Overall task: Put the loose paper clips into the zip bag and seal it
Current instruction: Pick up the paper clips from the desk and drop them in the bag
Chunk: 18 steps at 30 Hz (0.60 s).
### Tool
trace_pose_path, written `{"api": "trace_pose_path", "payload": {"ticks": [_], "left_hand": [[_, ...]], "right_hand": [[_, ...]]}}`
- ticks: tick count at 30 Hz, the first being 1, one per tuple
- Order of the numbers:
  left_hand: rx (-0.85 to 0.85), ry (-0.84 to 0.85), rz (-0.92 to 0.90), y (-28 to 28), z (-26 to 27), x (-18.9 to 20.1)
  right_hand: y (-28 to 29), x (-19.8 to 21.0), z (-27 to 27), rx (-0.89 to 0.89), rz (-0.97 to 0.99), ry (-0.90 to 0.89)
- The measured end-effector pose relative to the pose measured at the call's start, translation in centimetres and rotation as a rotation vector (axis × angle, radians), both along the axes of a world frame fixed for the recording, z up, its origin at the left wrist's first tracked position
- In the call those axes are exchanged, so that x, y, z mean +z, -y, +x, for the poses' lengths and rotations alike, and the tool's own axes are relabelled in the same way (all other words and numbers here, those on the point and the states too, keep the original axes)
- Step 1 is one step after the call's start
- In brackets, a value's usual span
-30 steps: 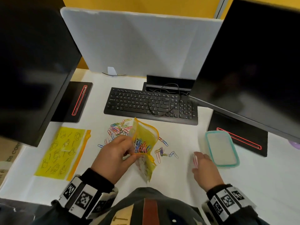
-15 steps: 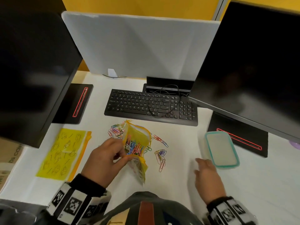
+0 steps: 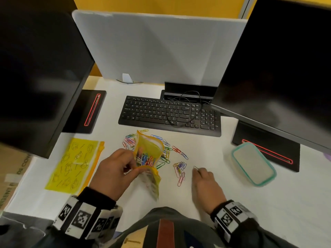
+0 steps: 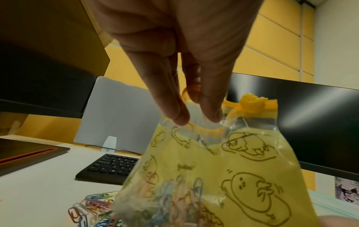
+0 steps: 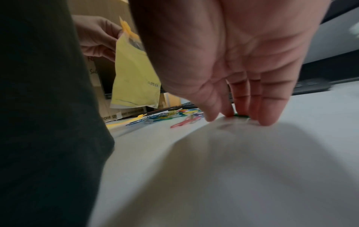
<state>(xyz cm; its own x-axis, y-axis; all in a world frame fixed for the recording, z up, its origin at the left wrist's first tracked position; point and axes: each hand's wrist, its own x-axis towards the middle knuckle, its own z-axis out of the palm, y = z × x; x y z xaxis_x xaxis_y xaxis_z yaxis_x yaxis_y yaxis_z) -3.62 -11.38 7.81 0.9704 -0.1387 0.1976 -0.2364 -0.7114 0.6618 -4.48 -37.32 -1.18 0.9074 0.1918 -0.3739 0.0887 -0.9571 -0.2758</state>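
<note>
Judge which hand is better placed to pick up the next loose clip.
Right. The right hand is free, fingertips on the table beside the small clip cluster; the left hand is occupied pinching the zip bag open.

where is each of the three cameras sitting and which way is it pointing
Head: worn on the head, facing forward and down at the white desk; both hands and wrist bands show.
Left wrist: looks along the left hand at the zip bag it pinches by the mouth.
Right wrist: low over the desk, looks along the right hand, fingertips on a green paper clip.
Shared: the zip bag and loose paper clips appear in all three.
</note>
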Motion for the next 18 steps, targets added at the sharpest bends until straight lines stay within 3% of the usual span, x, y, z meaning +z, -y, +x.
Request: {"api": "trace_pose_path", "payload": {"ticks": [3,6,10,18], "left_hand": [[0.008,0.003,0.004,-0.3,-0.1,0.1],[0.024,0.016,0.017,-0.6,-0.5,0.3],[0.039,0.002,0.018,-1.0,-1.1,0.0],[0.053,-0.015,0.022,-0.9,-1.0,0.2]], "right_hand": [[-1.9,-0.5,2.6,0.108,0.096,0.018],[-2.7,0.0,4.7,0.057,0.159,-0.031],[-3.8,0.2,6.9,-0.017,0.077,-0.062],[-5.9,-0.6,8.8,0.01,0.183,0.011]]}}
